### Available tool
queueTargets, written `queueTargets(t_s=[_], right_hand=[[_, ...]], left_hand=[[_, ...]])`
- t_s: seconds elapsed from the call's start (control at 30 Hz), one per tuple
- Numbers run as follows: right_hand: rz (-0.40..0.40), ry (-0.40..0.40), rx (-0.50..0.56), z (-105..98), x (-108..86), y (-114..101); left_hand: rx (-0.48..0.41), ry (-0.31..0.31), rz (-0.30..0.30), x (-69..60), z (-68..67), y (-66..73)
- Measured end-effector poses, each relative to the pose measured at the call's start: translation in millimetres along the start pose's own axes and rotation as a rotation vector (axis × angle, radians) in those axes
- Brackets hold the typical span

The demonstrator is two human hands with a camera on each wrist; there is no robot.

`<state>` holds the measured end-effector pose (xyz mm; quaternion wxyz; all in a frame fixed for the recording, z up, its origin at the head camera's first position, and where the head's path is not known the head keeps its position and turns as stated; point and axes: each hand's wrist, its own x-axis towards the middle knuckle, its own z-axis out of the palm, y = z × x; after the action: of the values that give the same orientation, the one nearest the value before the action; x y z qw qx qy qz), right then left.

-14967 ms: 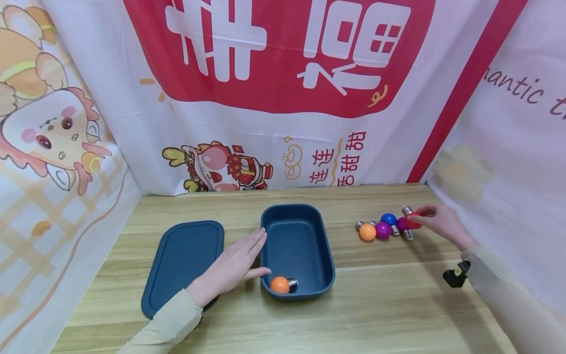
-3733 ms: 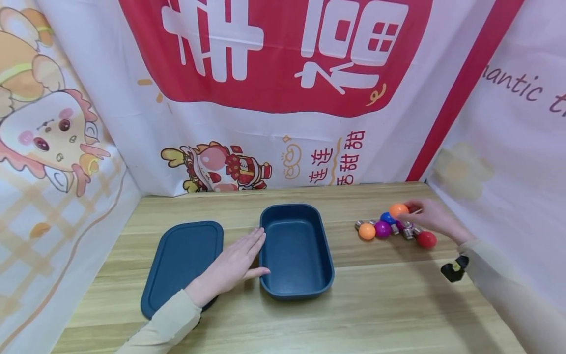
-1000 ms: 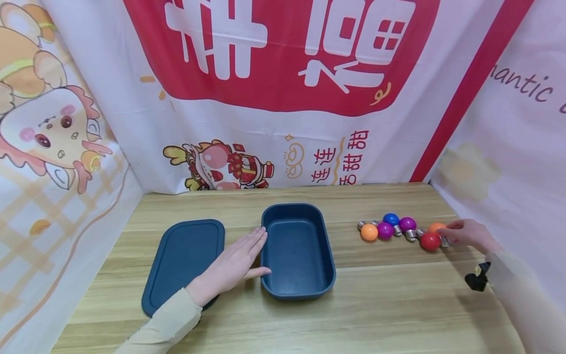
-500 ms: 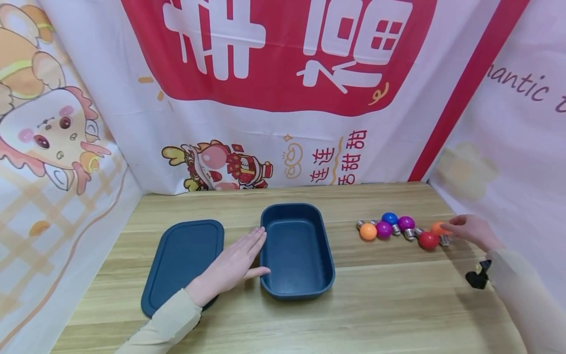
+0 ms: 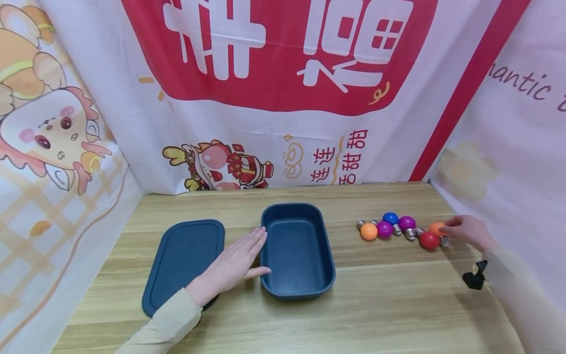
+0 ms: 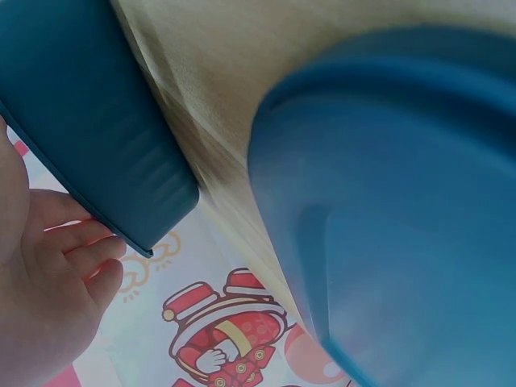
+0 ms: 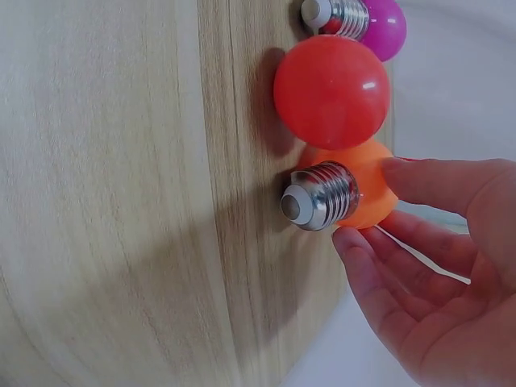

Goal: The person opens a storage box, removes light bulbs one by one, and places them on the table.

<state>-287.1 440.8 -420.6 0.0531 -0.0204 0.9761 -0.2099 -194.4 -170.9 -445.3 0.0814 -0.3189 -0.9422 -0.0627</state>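
Note:
My right hand [image 5: 468,232] pinches an orange light bulb [image 7: 375,189] between thumb and fingertips at the right end of a row of bulbs. Its metal screw base points away from the palm, and a red bulb [image 5: 429,240] sits right against it. Further left lie a purple bulb [image 5: 407,223], a blue bulb [image 5: 390,219], a second purple bulb [image 5: 384,229] and another orange bulb [image 5: 369,231]. My left hand [image 5: 232,265] lies with straight fingers along the left rim of a dark blue box [image 5: 327,246], which has nothing inside.
A flat dark blue lid [image 5: 183,260] lies left of the box, partly under my left forearm. Printed cloth [image 5: 283,128] hangs behind the wooden table [image 5: 353,314] and along both sides. Bare wood separates the box from the bulbs.
Fifteen seconds ago an orange bulb was in the box. Later my right hand held an orange bulb over the cluster; now it is at the right end, beside the red one. My left hand stays put.

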Motion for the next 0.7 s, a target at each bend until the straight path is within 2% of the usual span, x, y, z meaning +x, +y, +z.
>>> queueTargets(t_s=[0.4, 0.7], right_hand=[[0.002, -0.006, -0.002, 3.0, 2.7, -6.5], [-0.012, 0.000, -0.012, 1.3, 0.8, -6.6]], left_hand=[[-0.007, 0.008, 0.000, 0.2, 1.0, -0.7], [-0.006, -0.016, -0.004, -0.3, -0.1, -0.7]])
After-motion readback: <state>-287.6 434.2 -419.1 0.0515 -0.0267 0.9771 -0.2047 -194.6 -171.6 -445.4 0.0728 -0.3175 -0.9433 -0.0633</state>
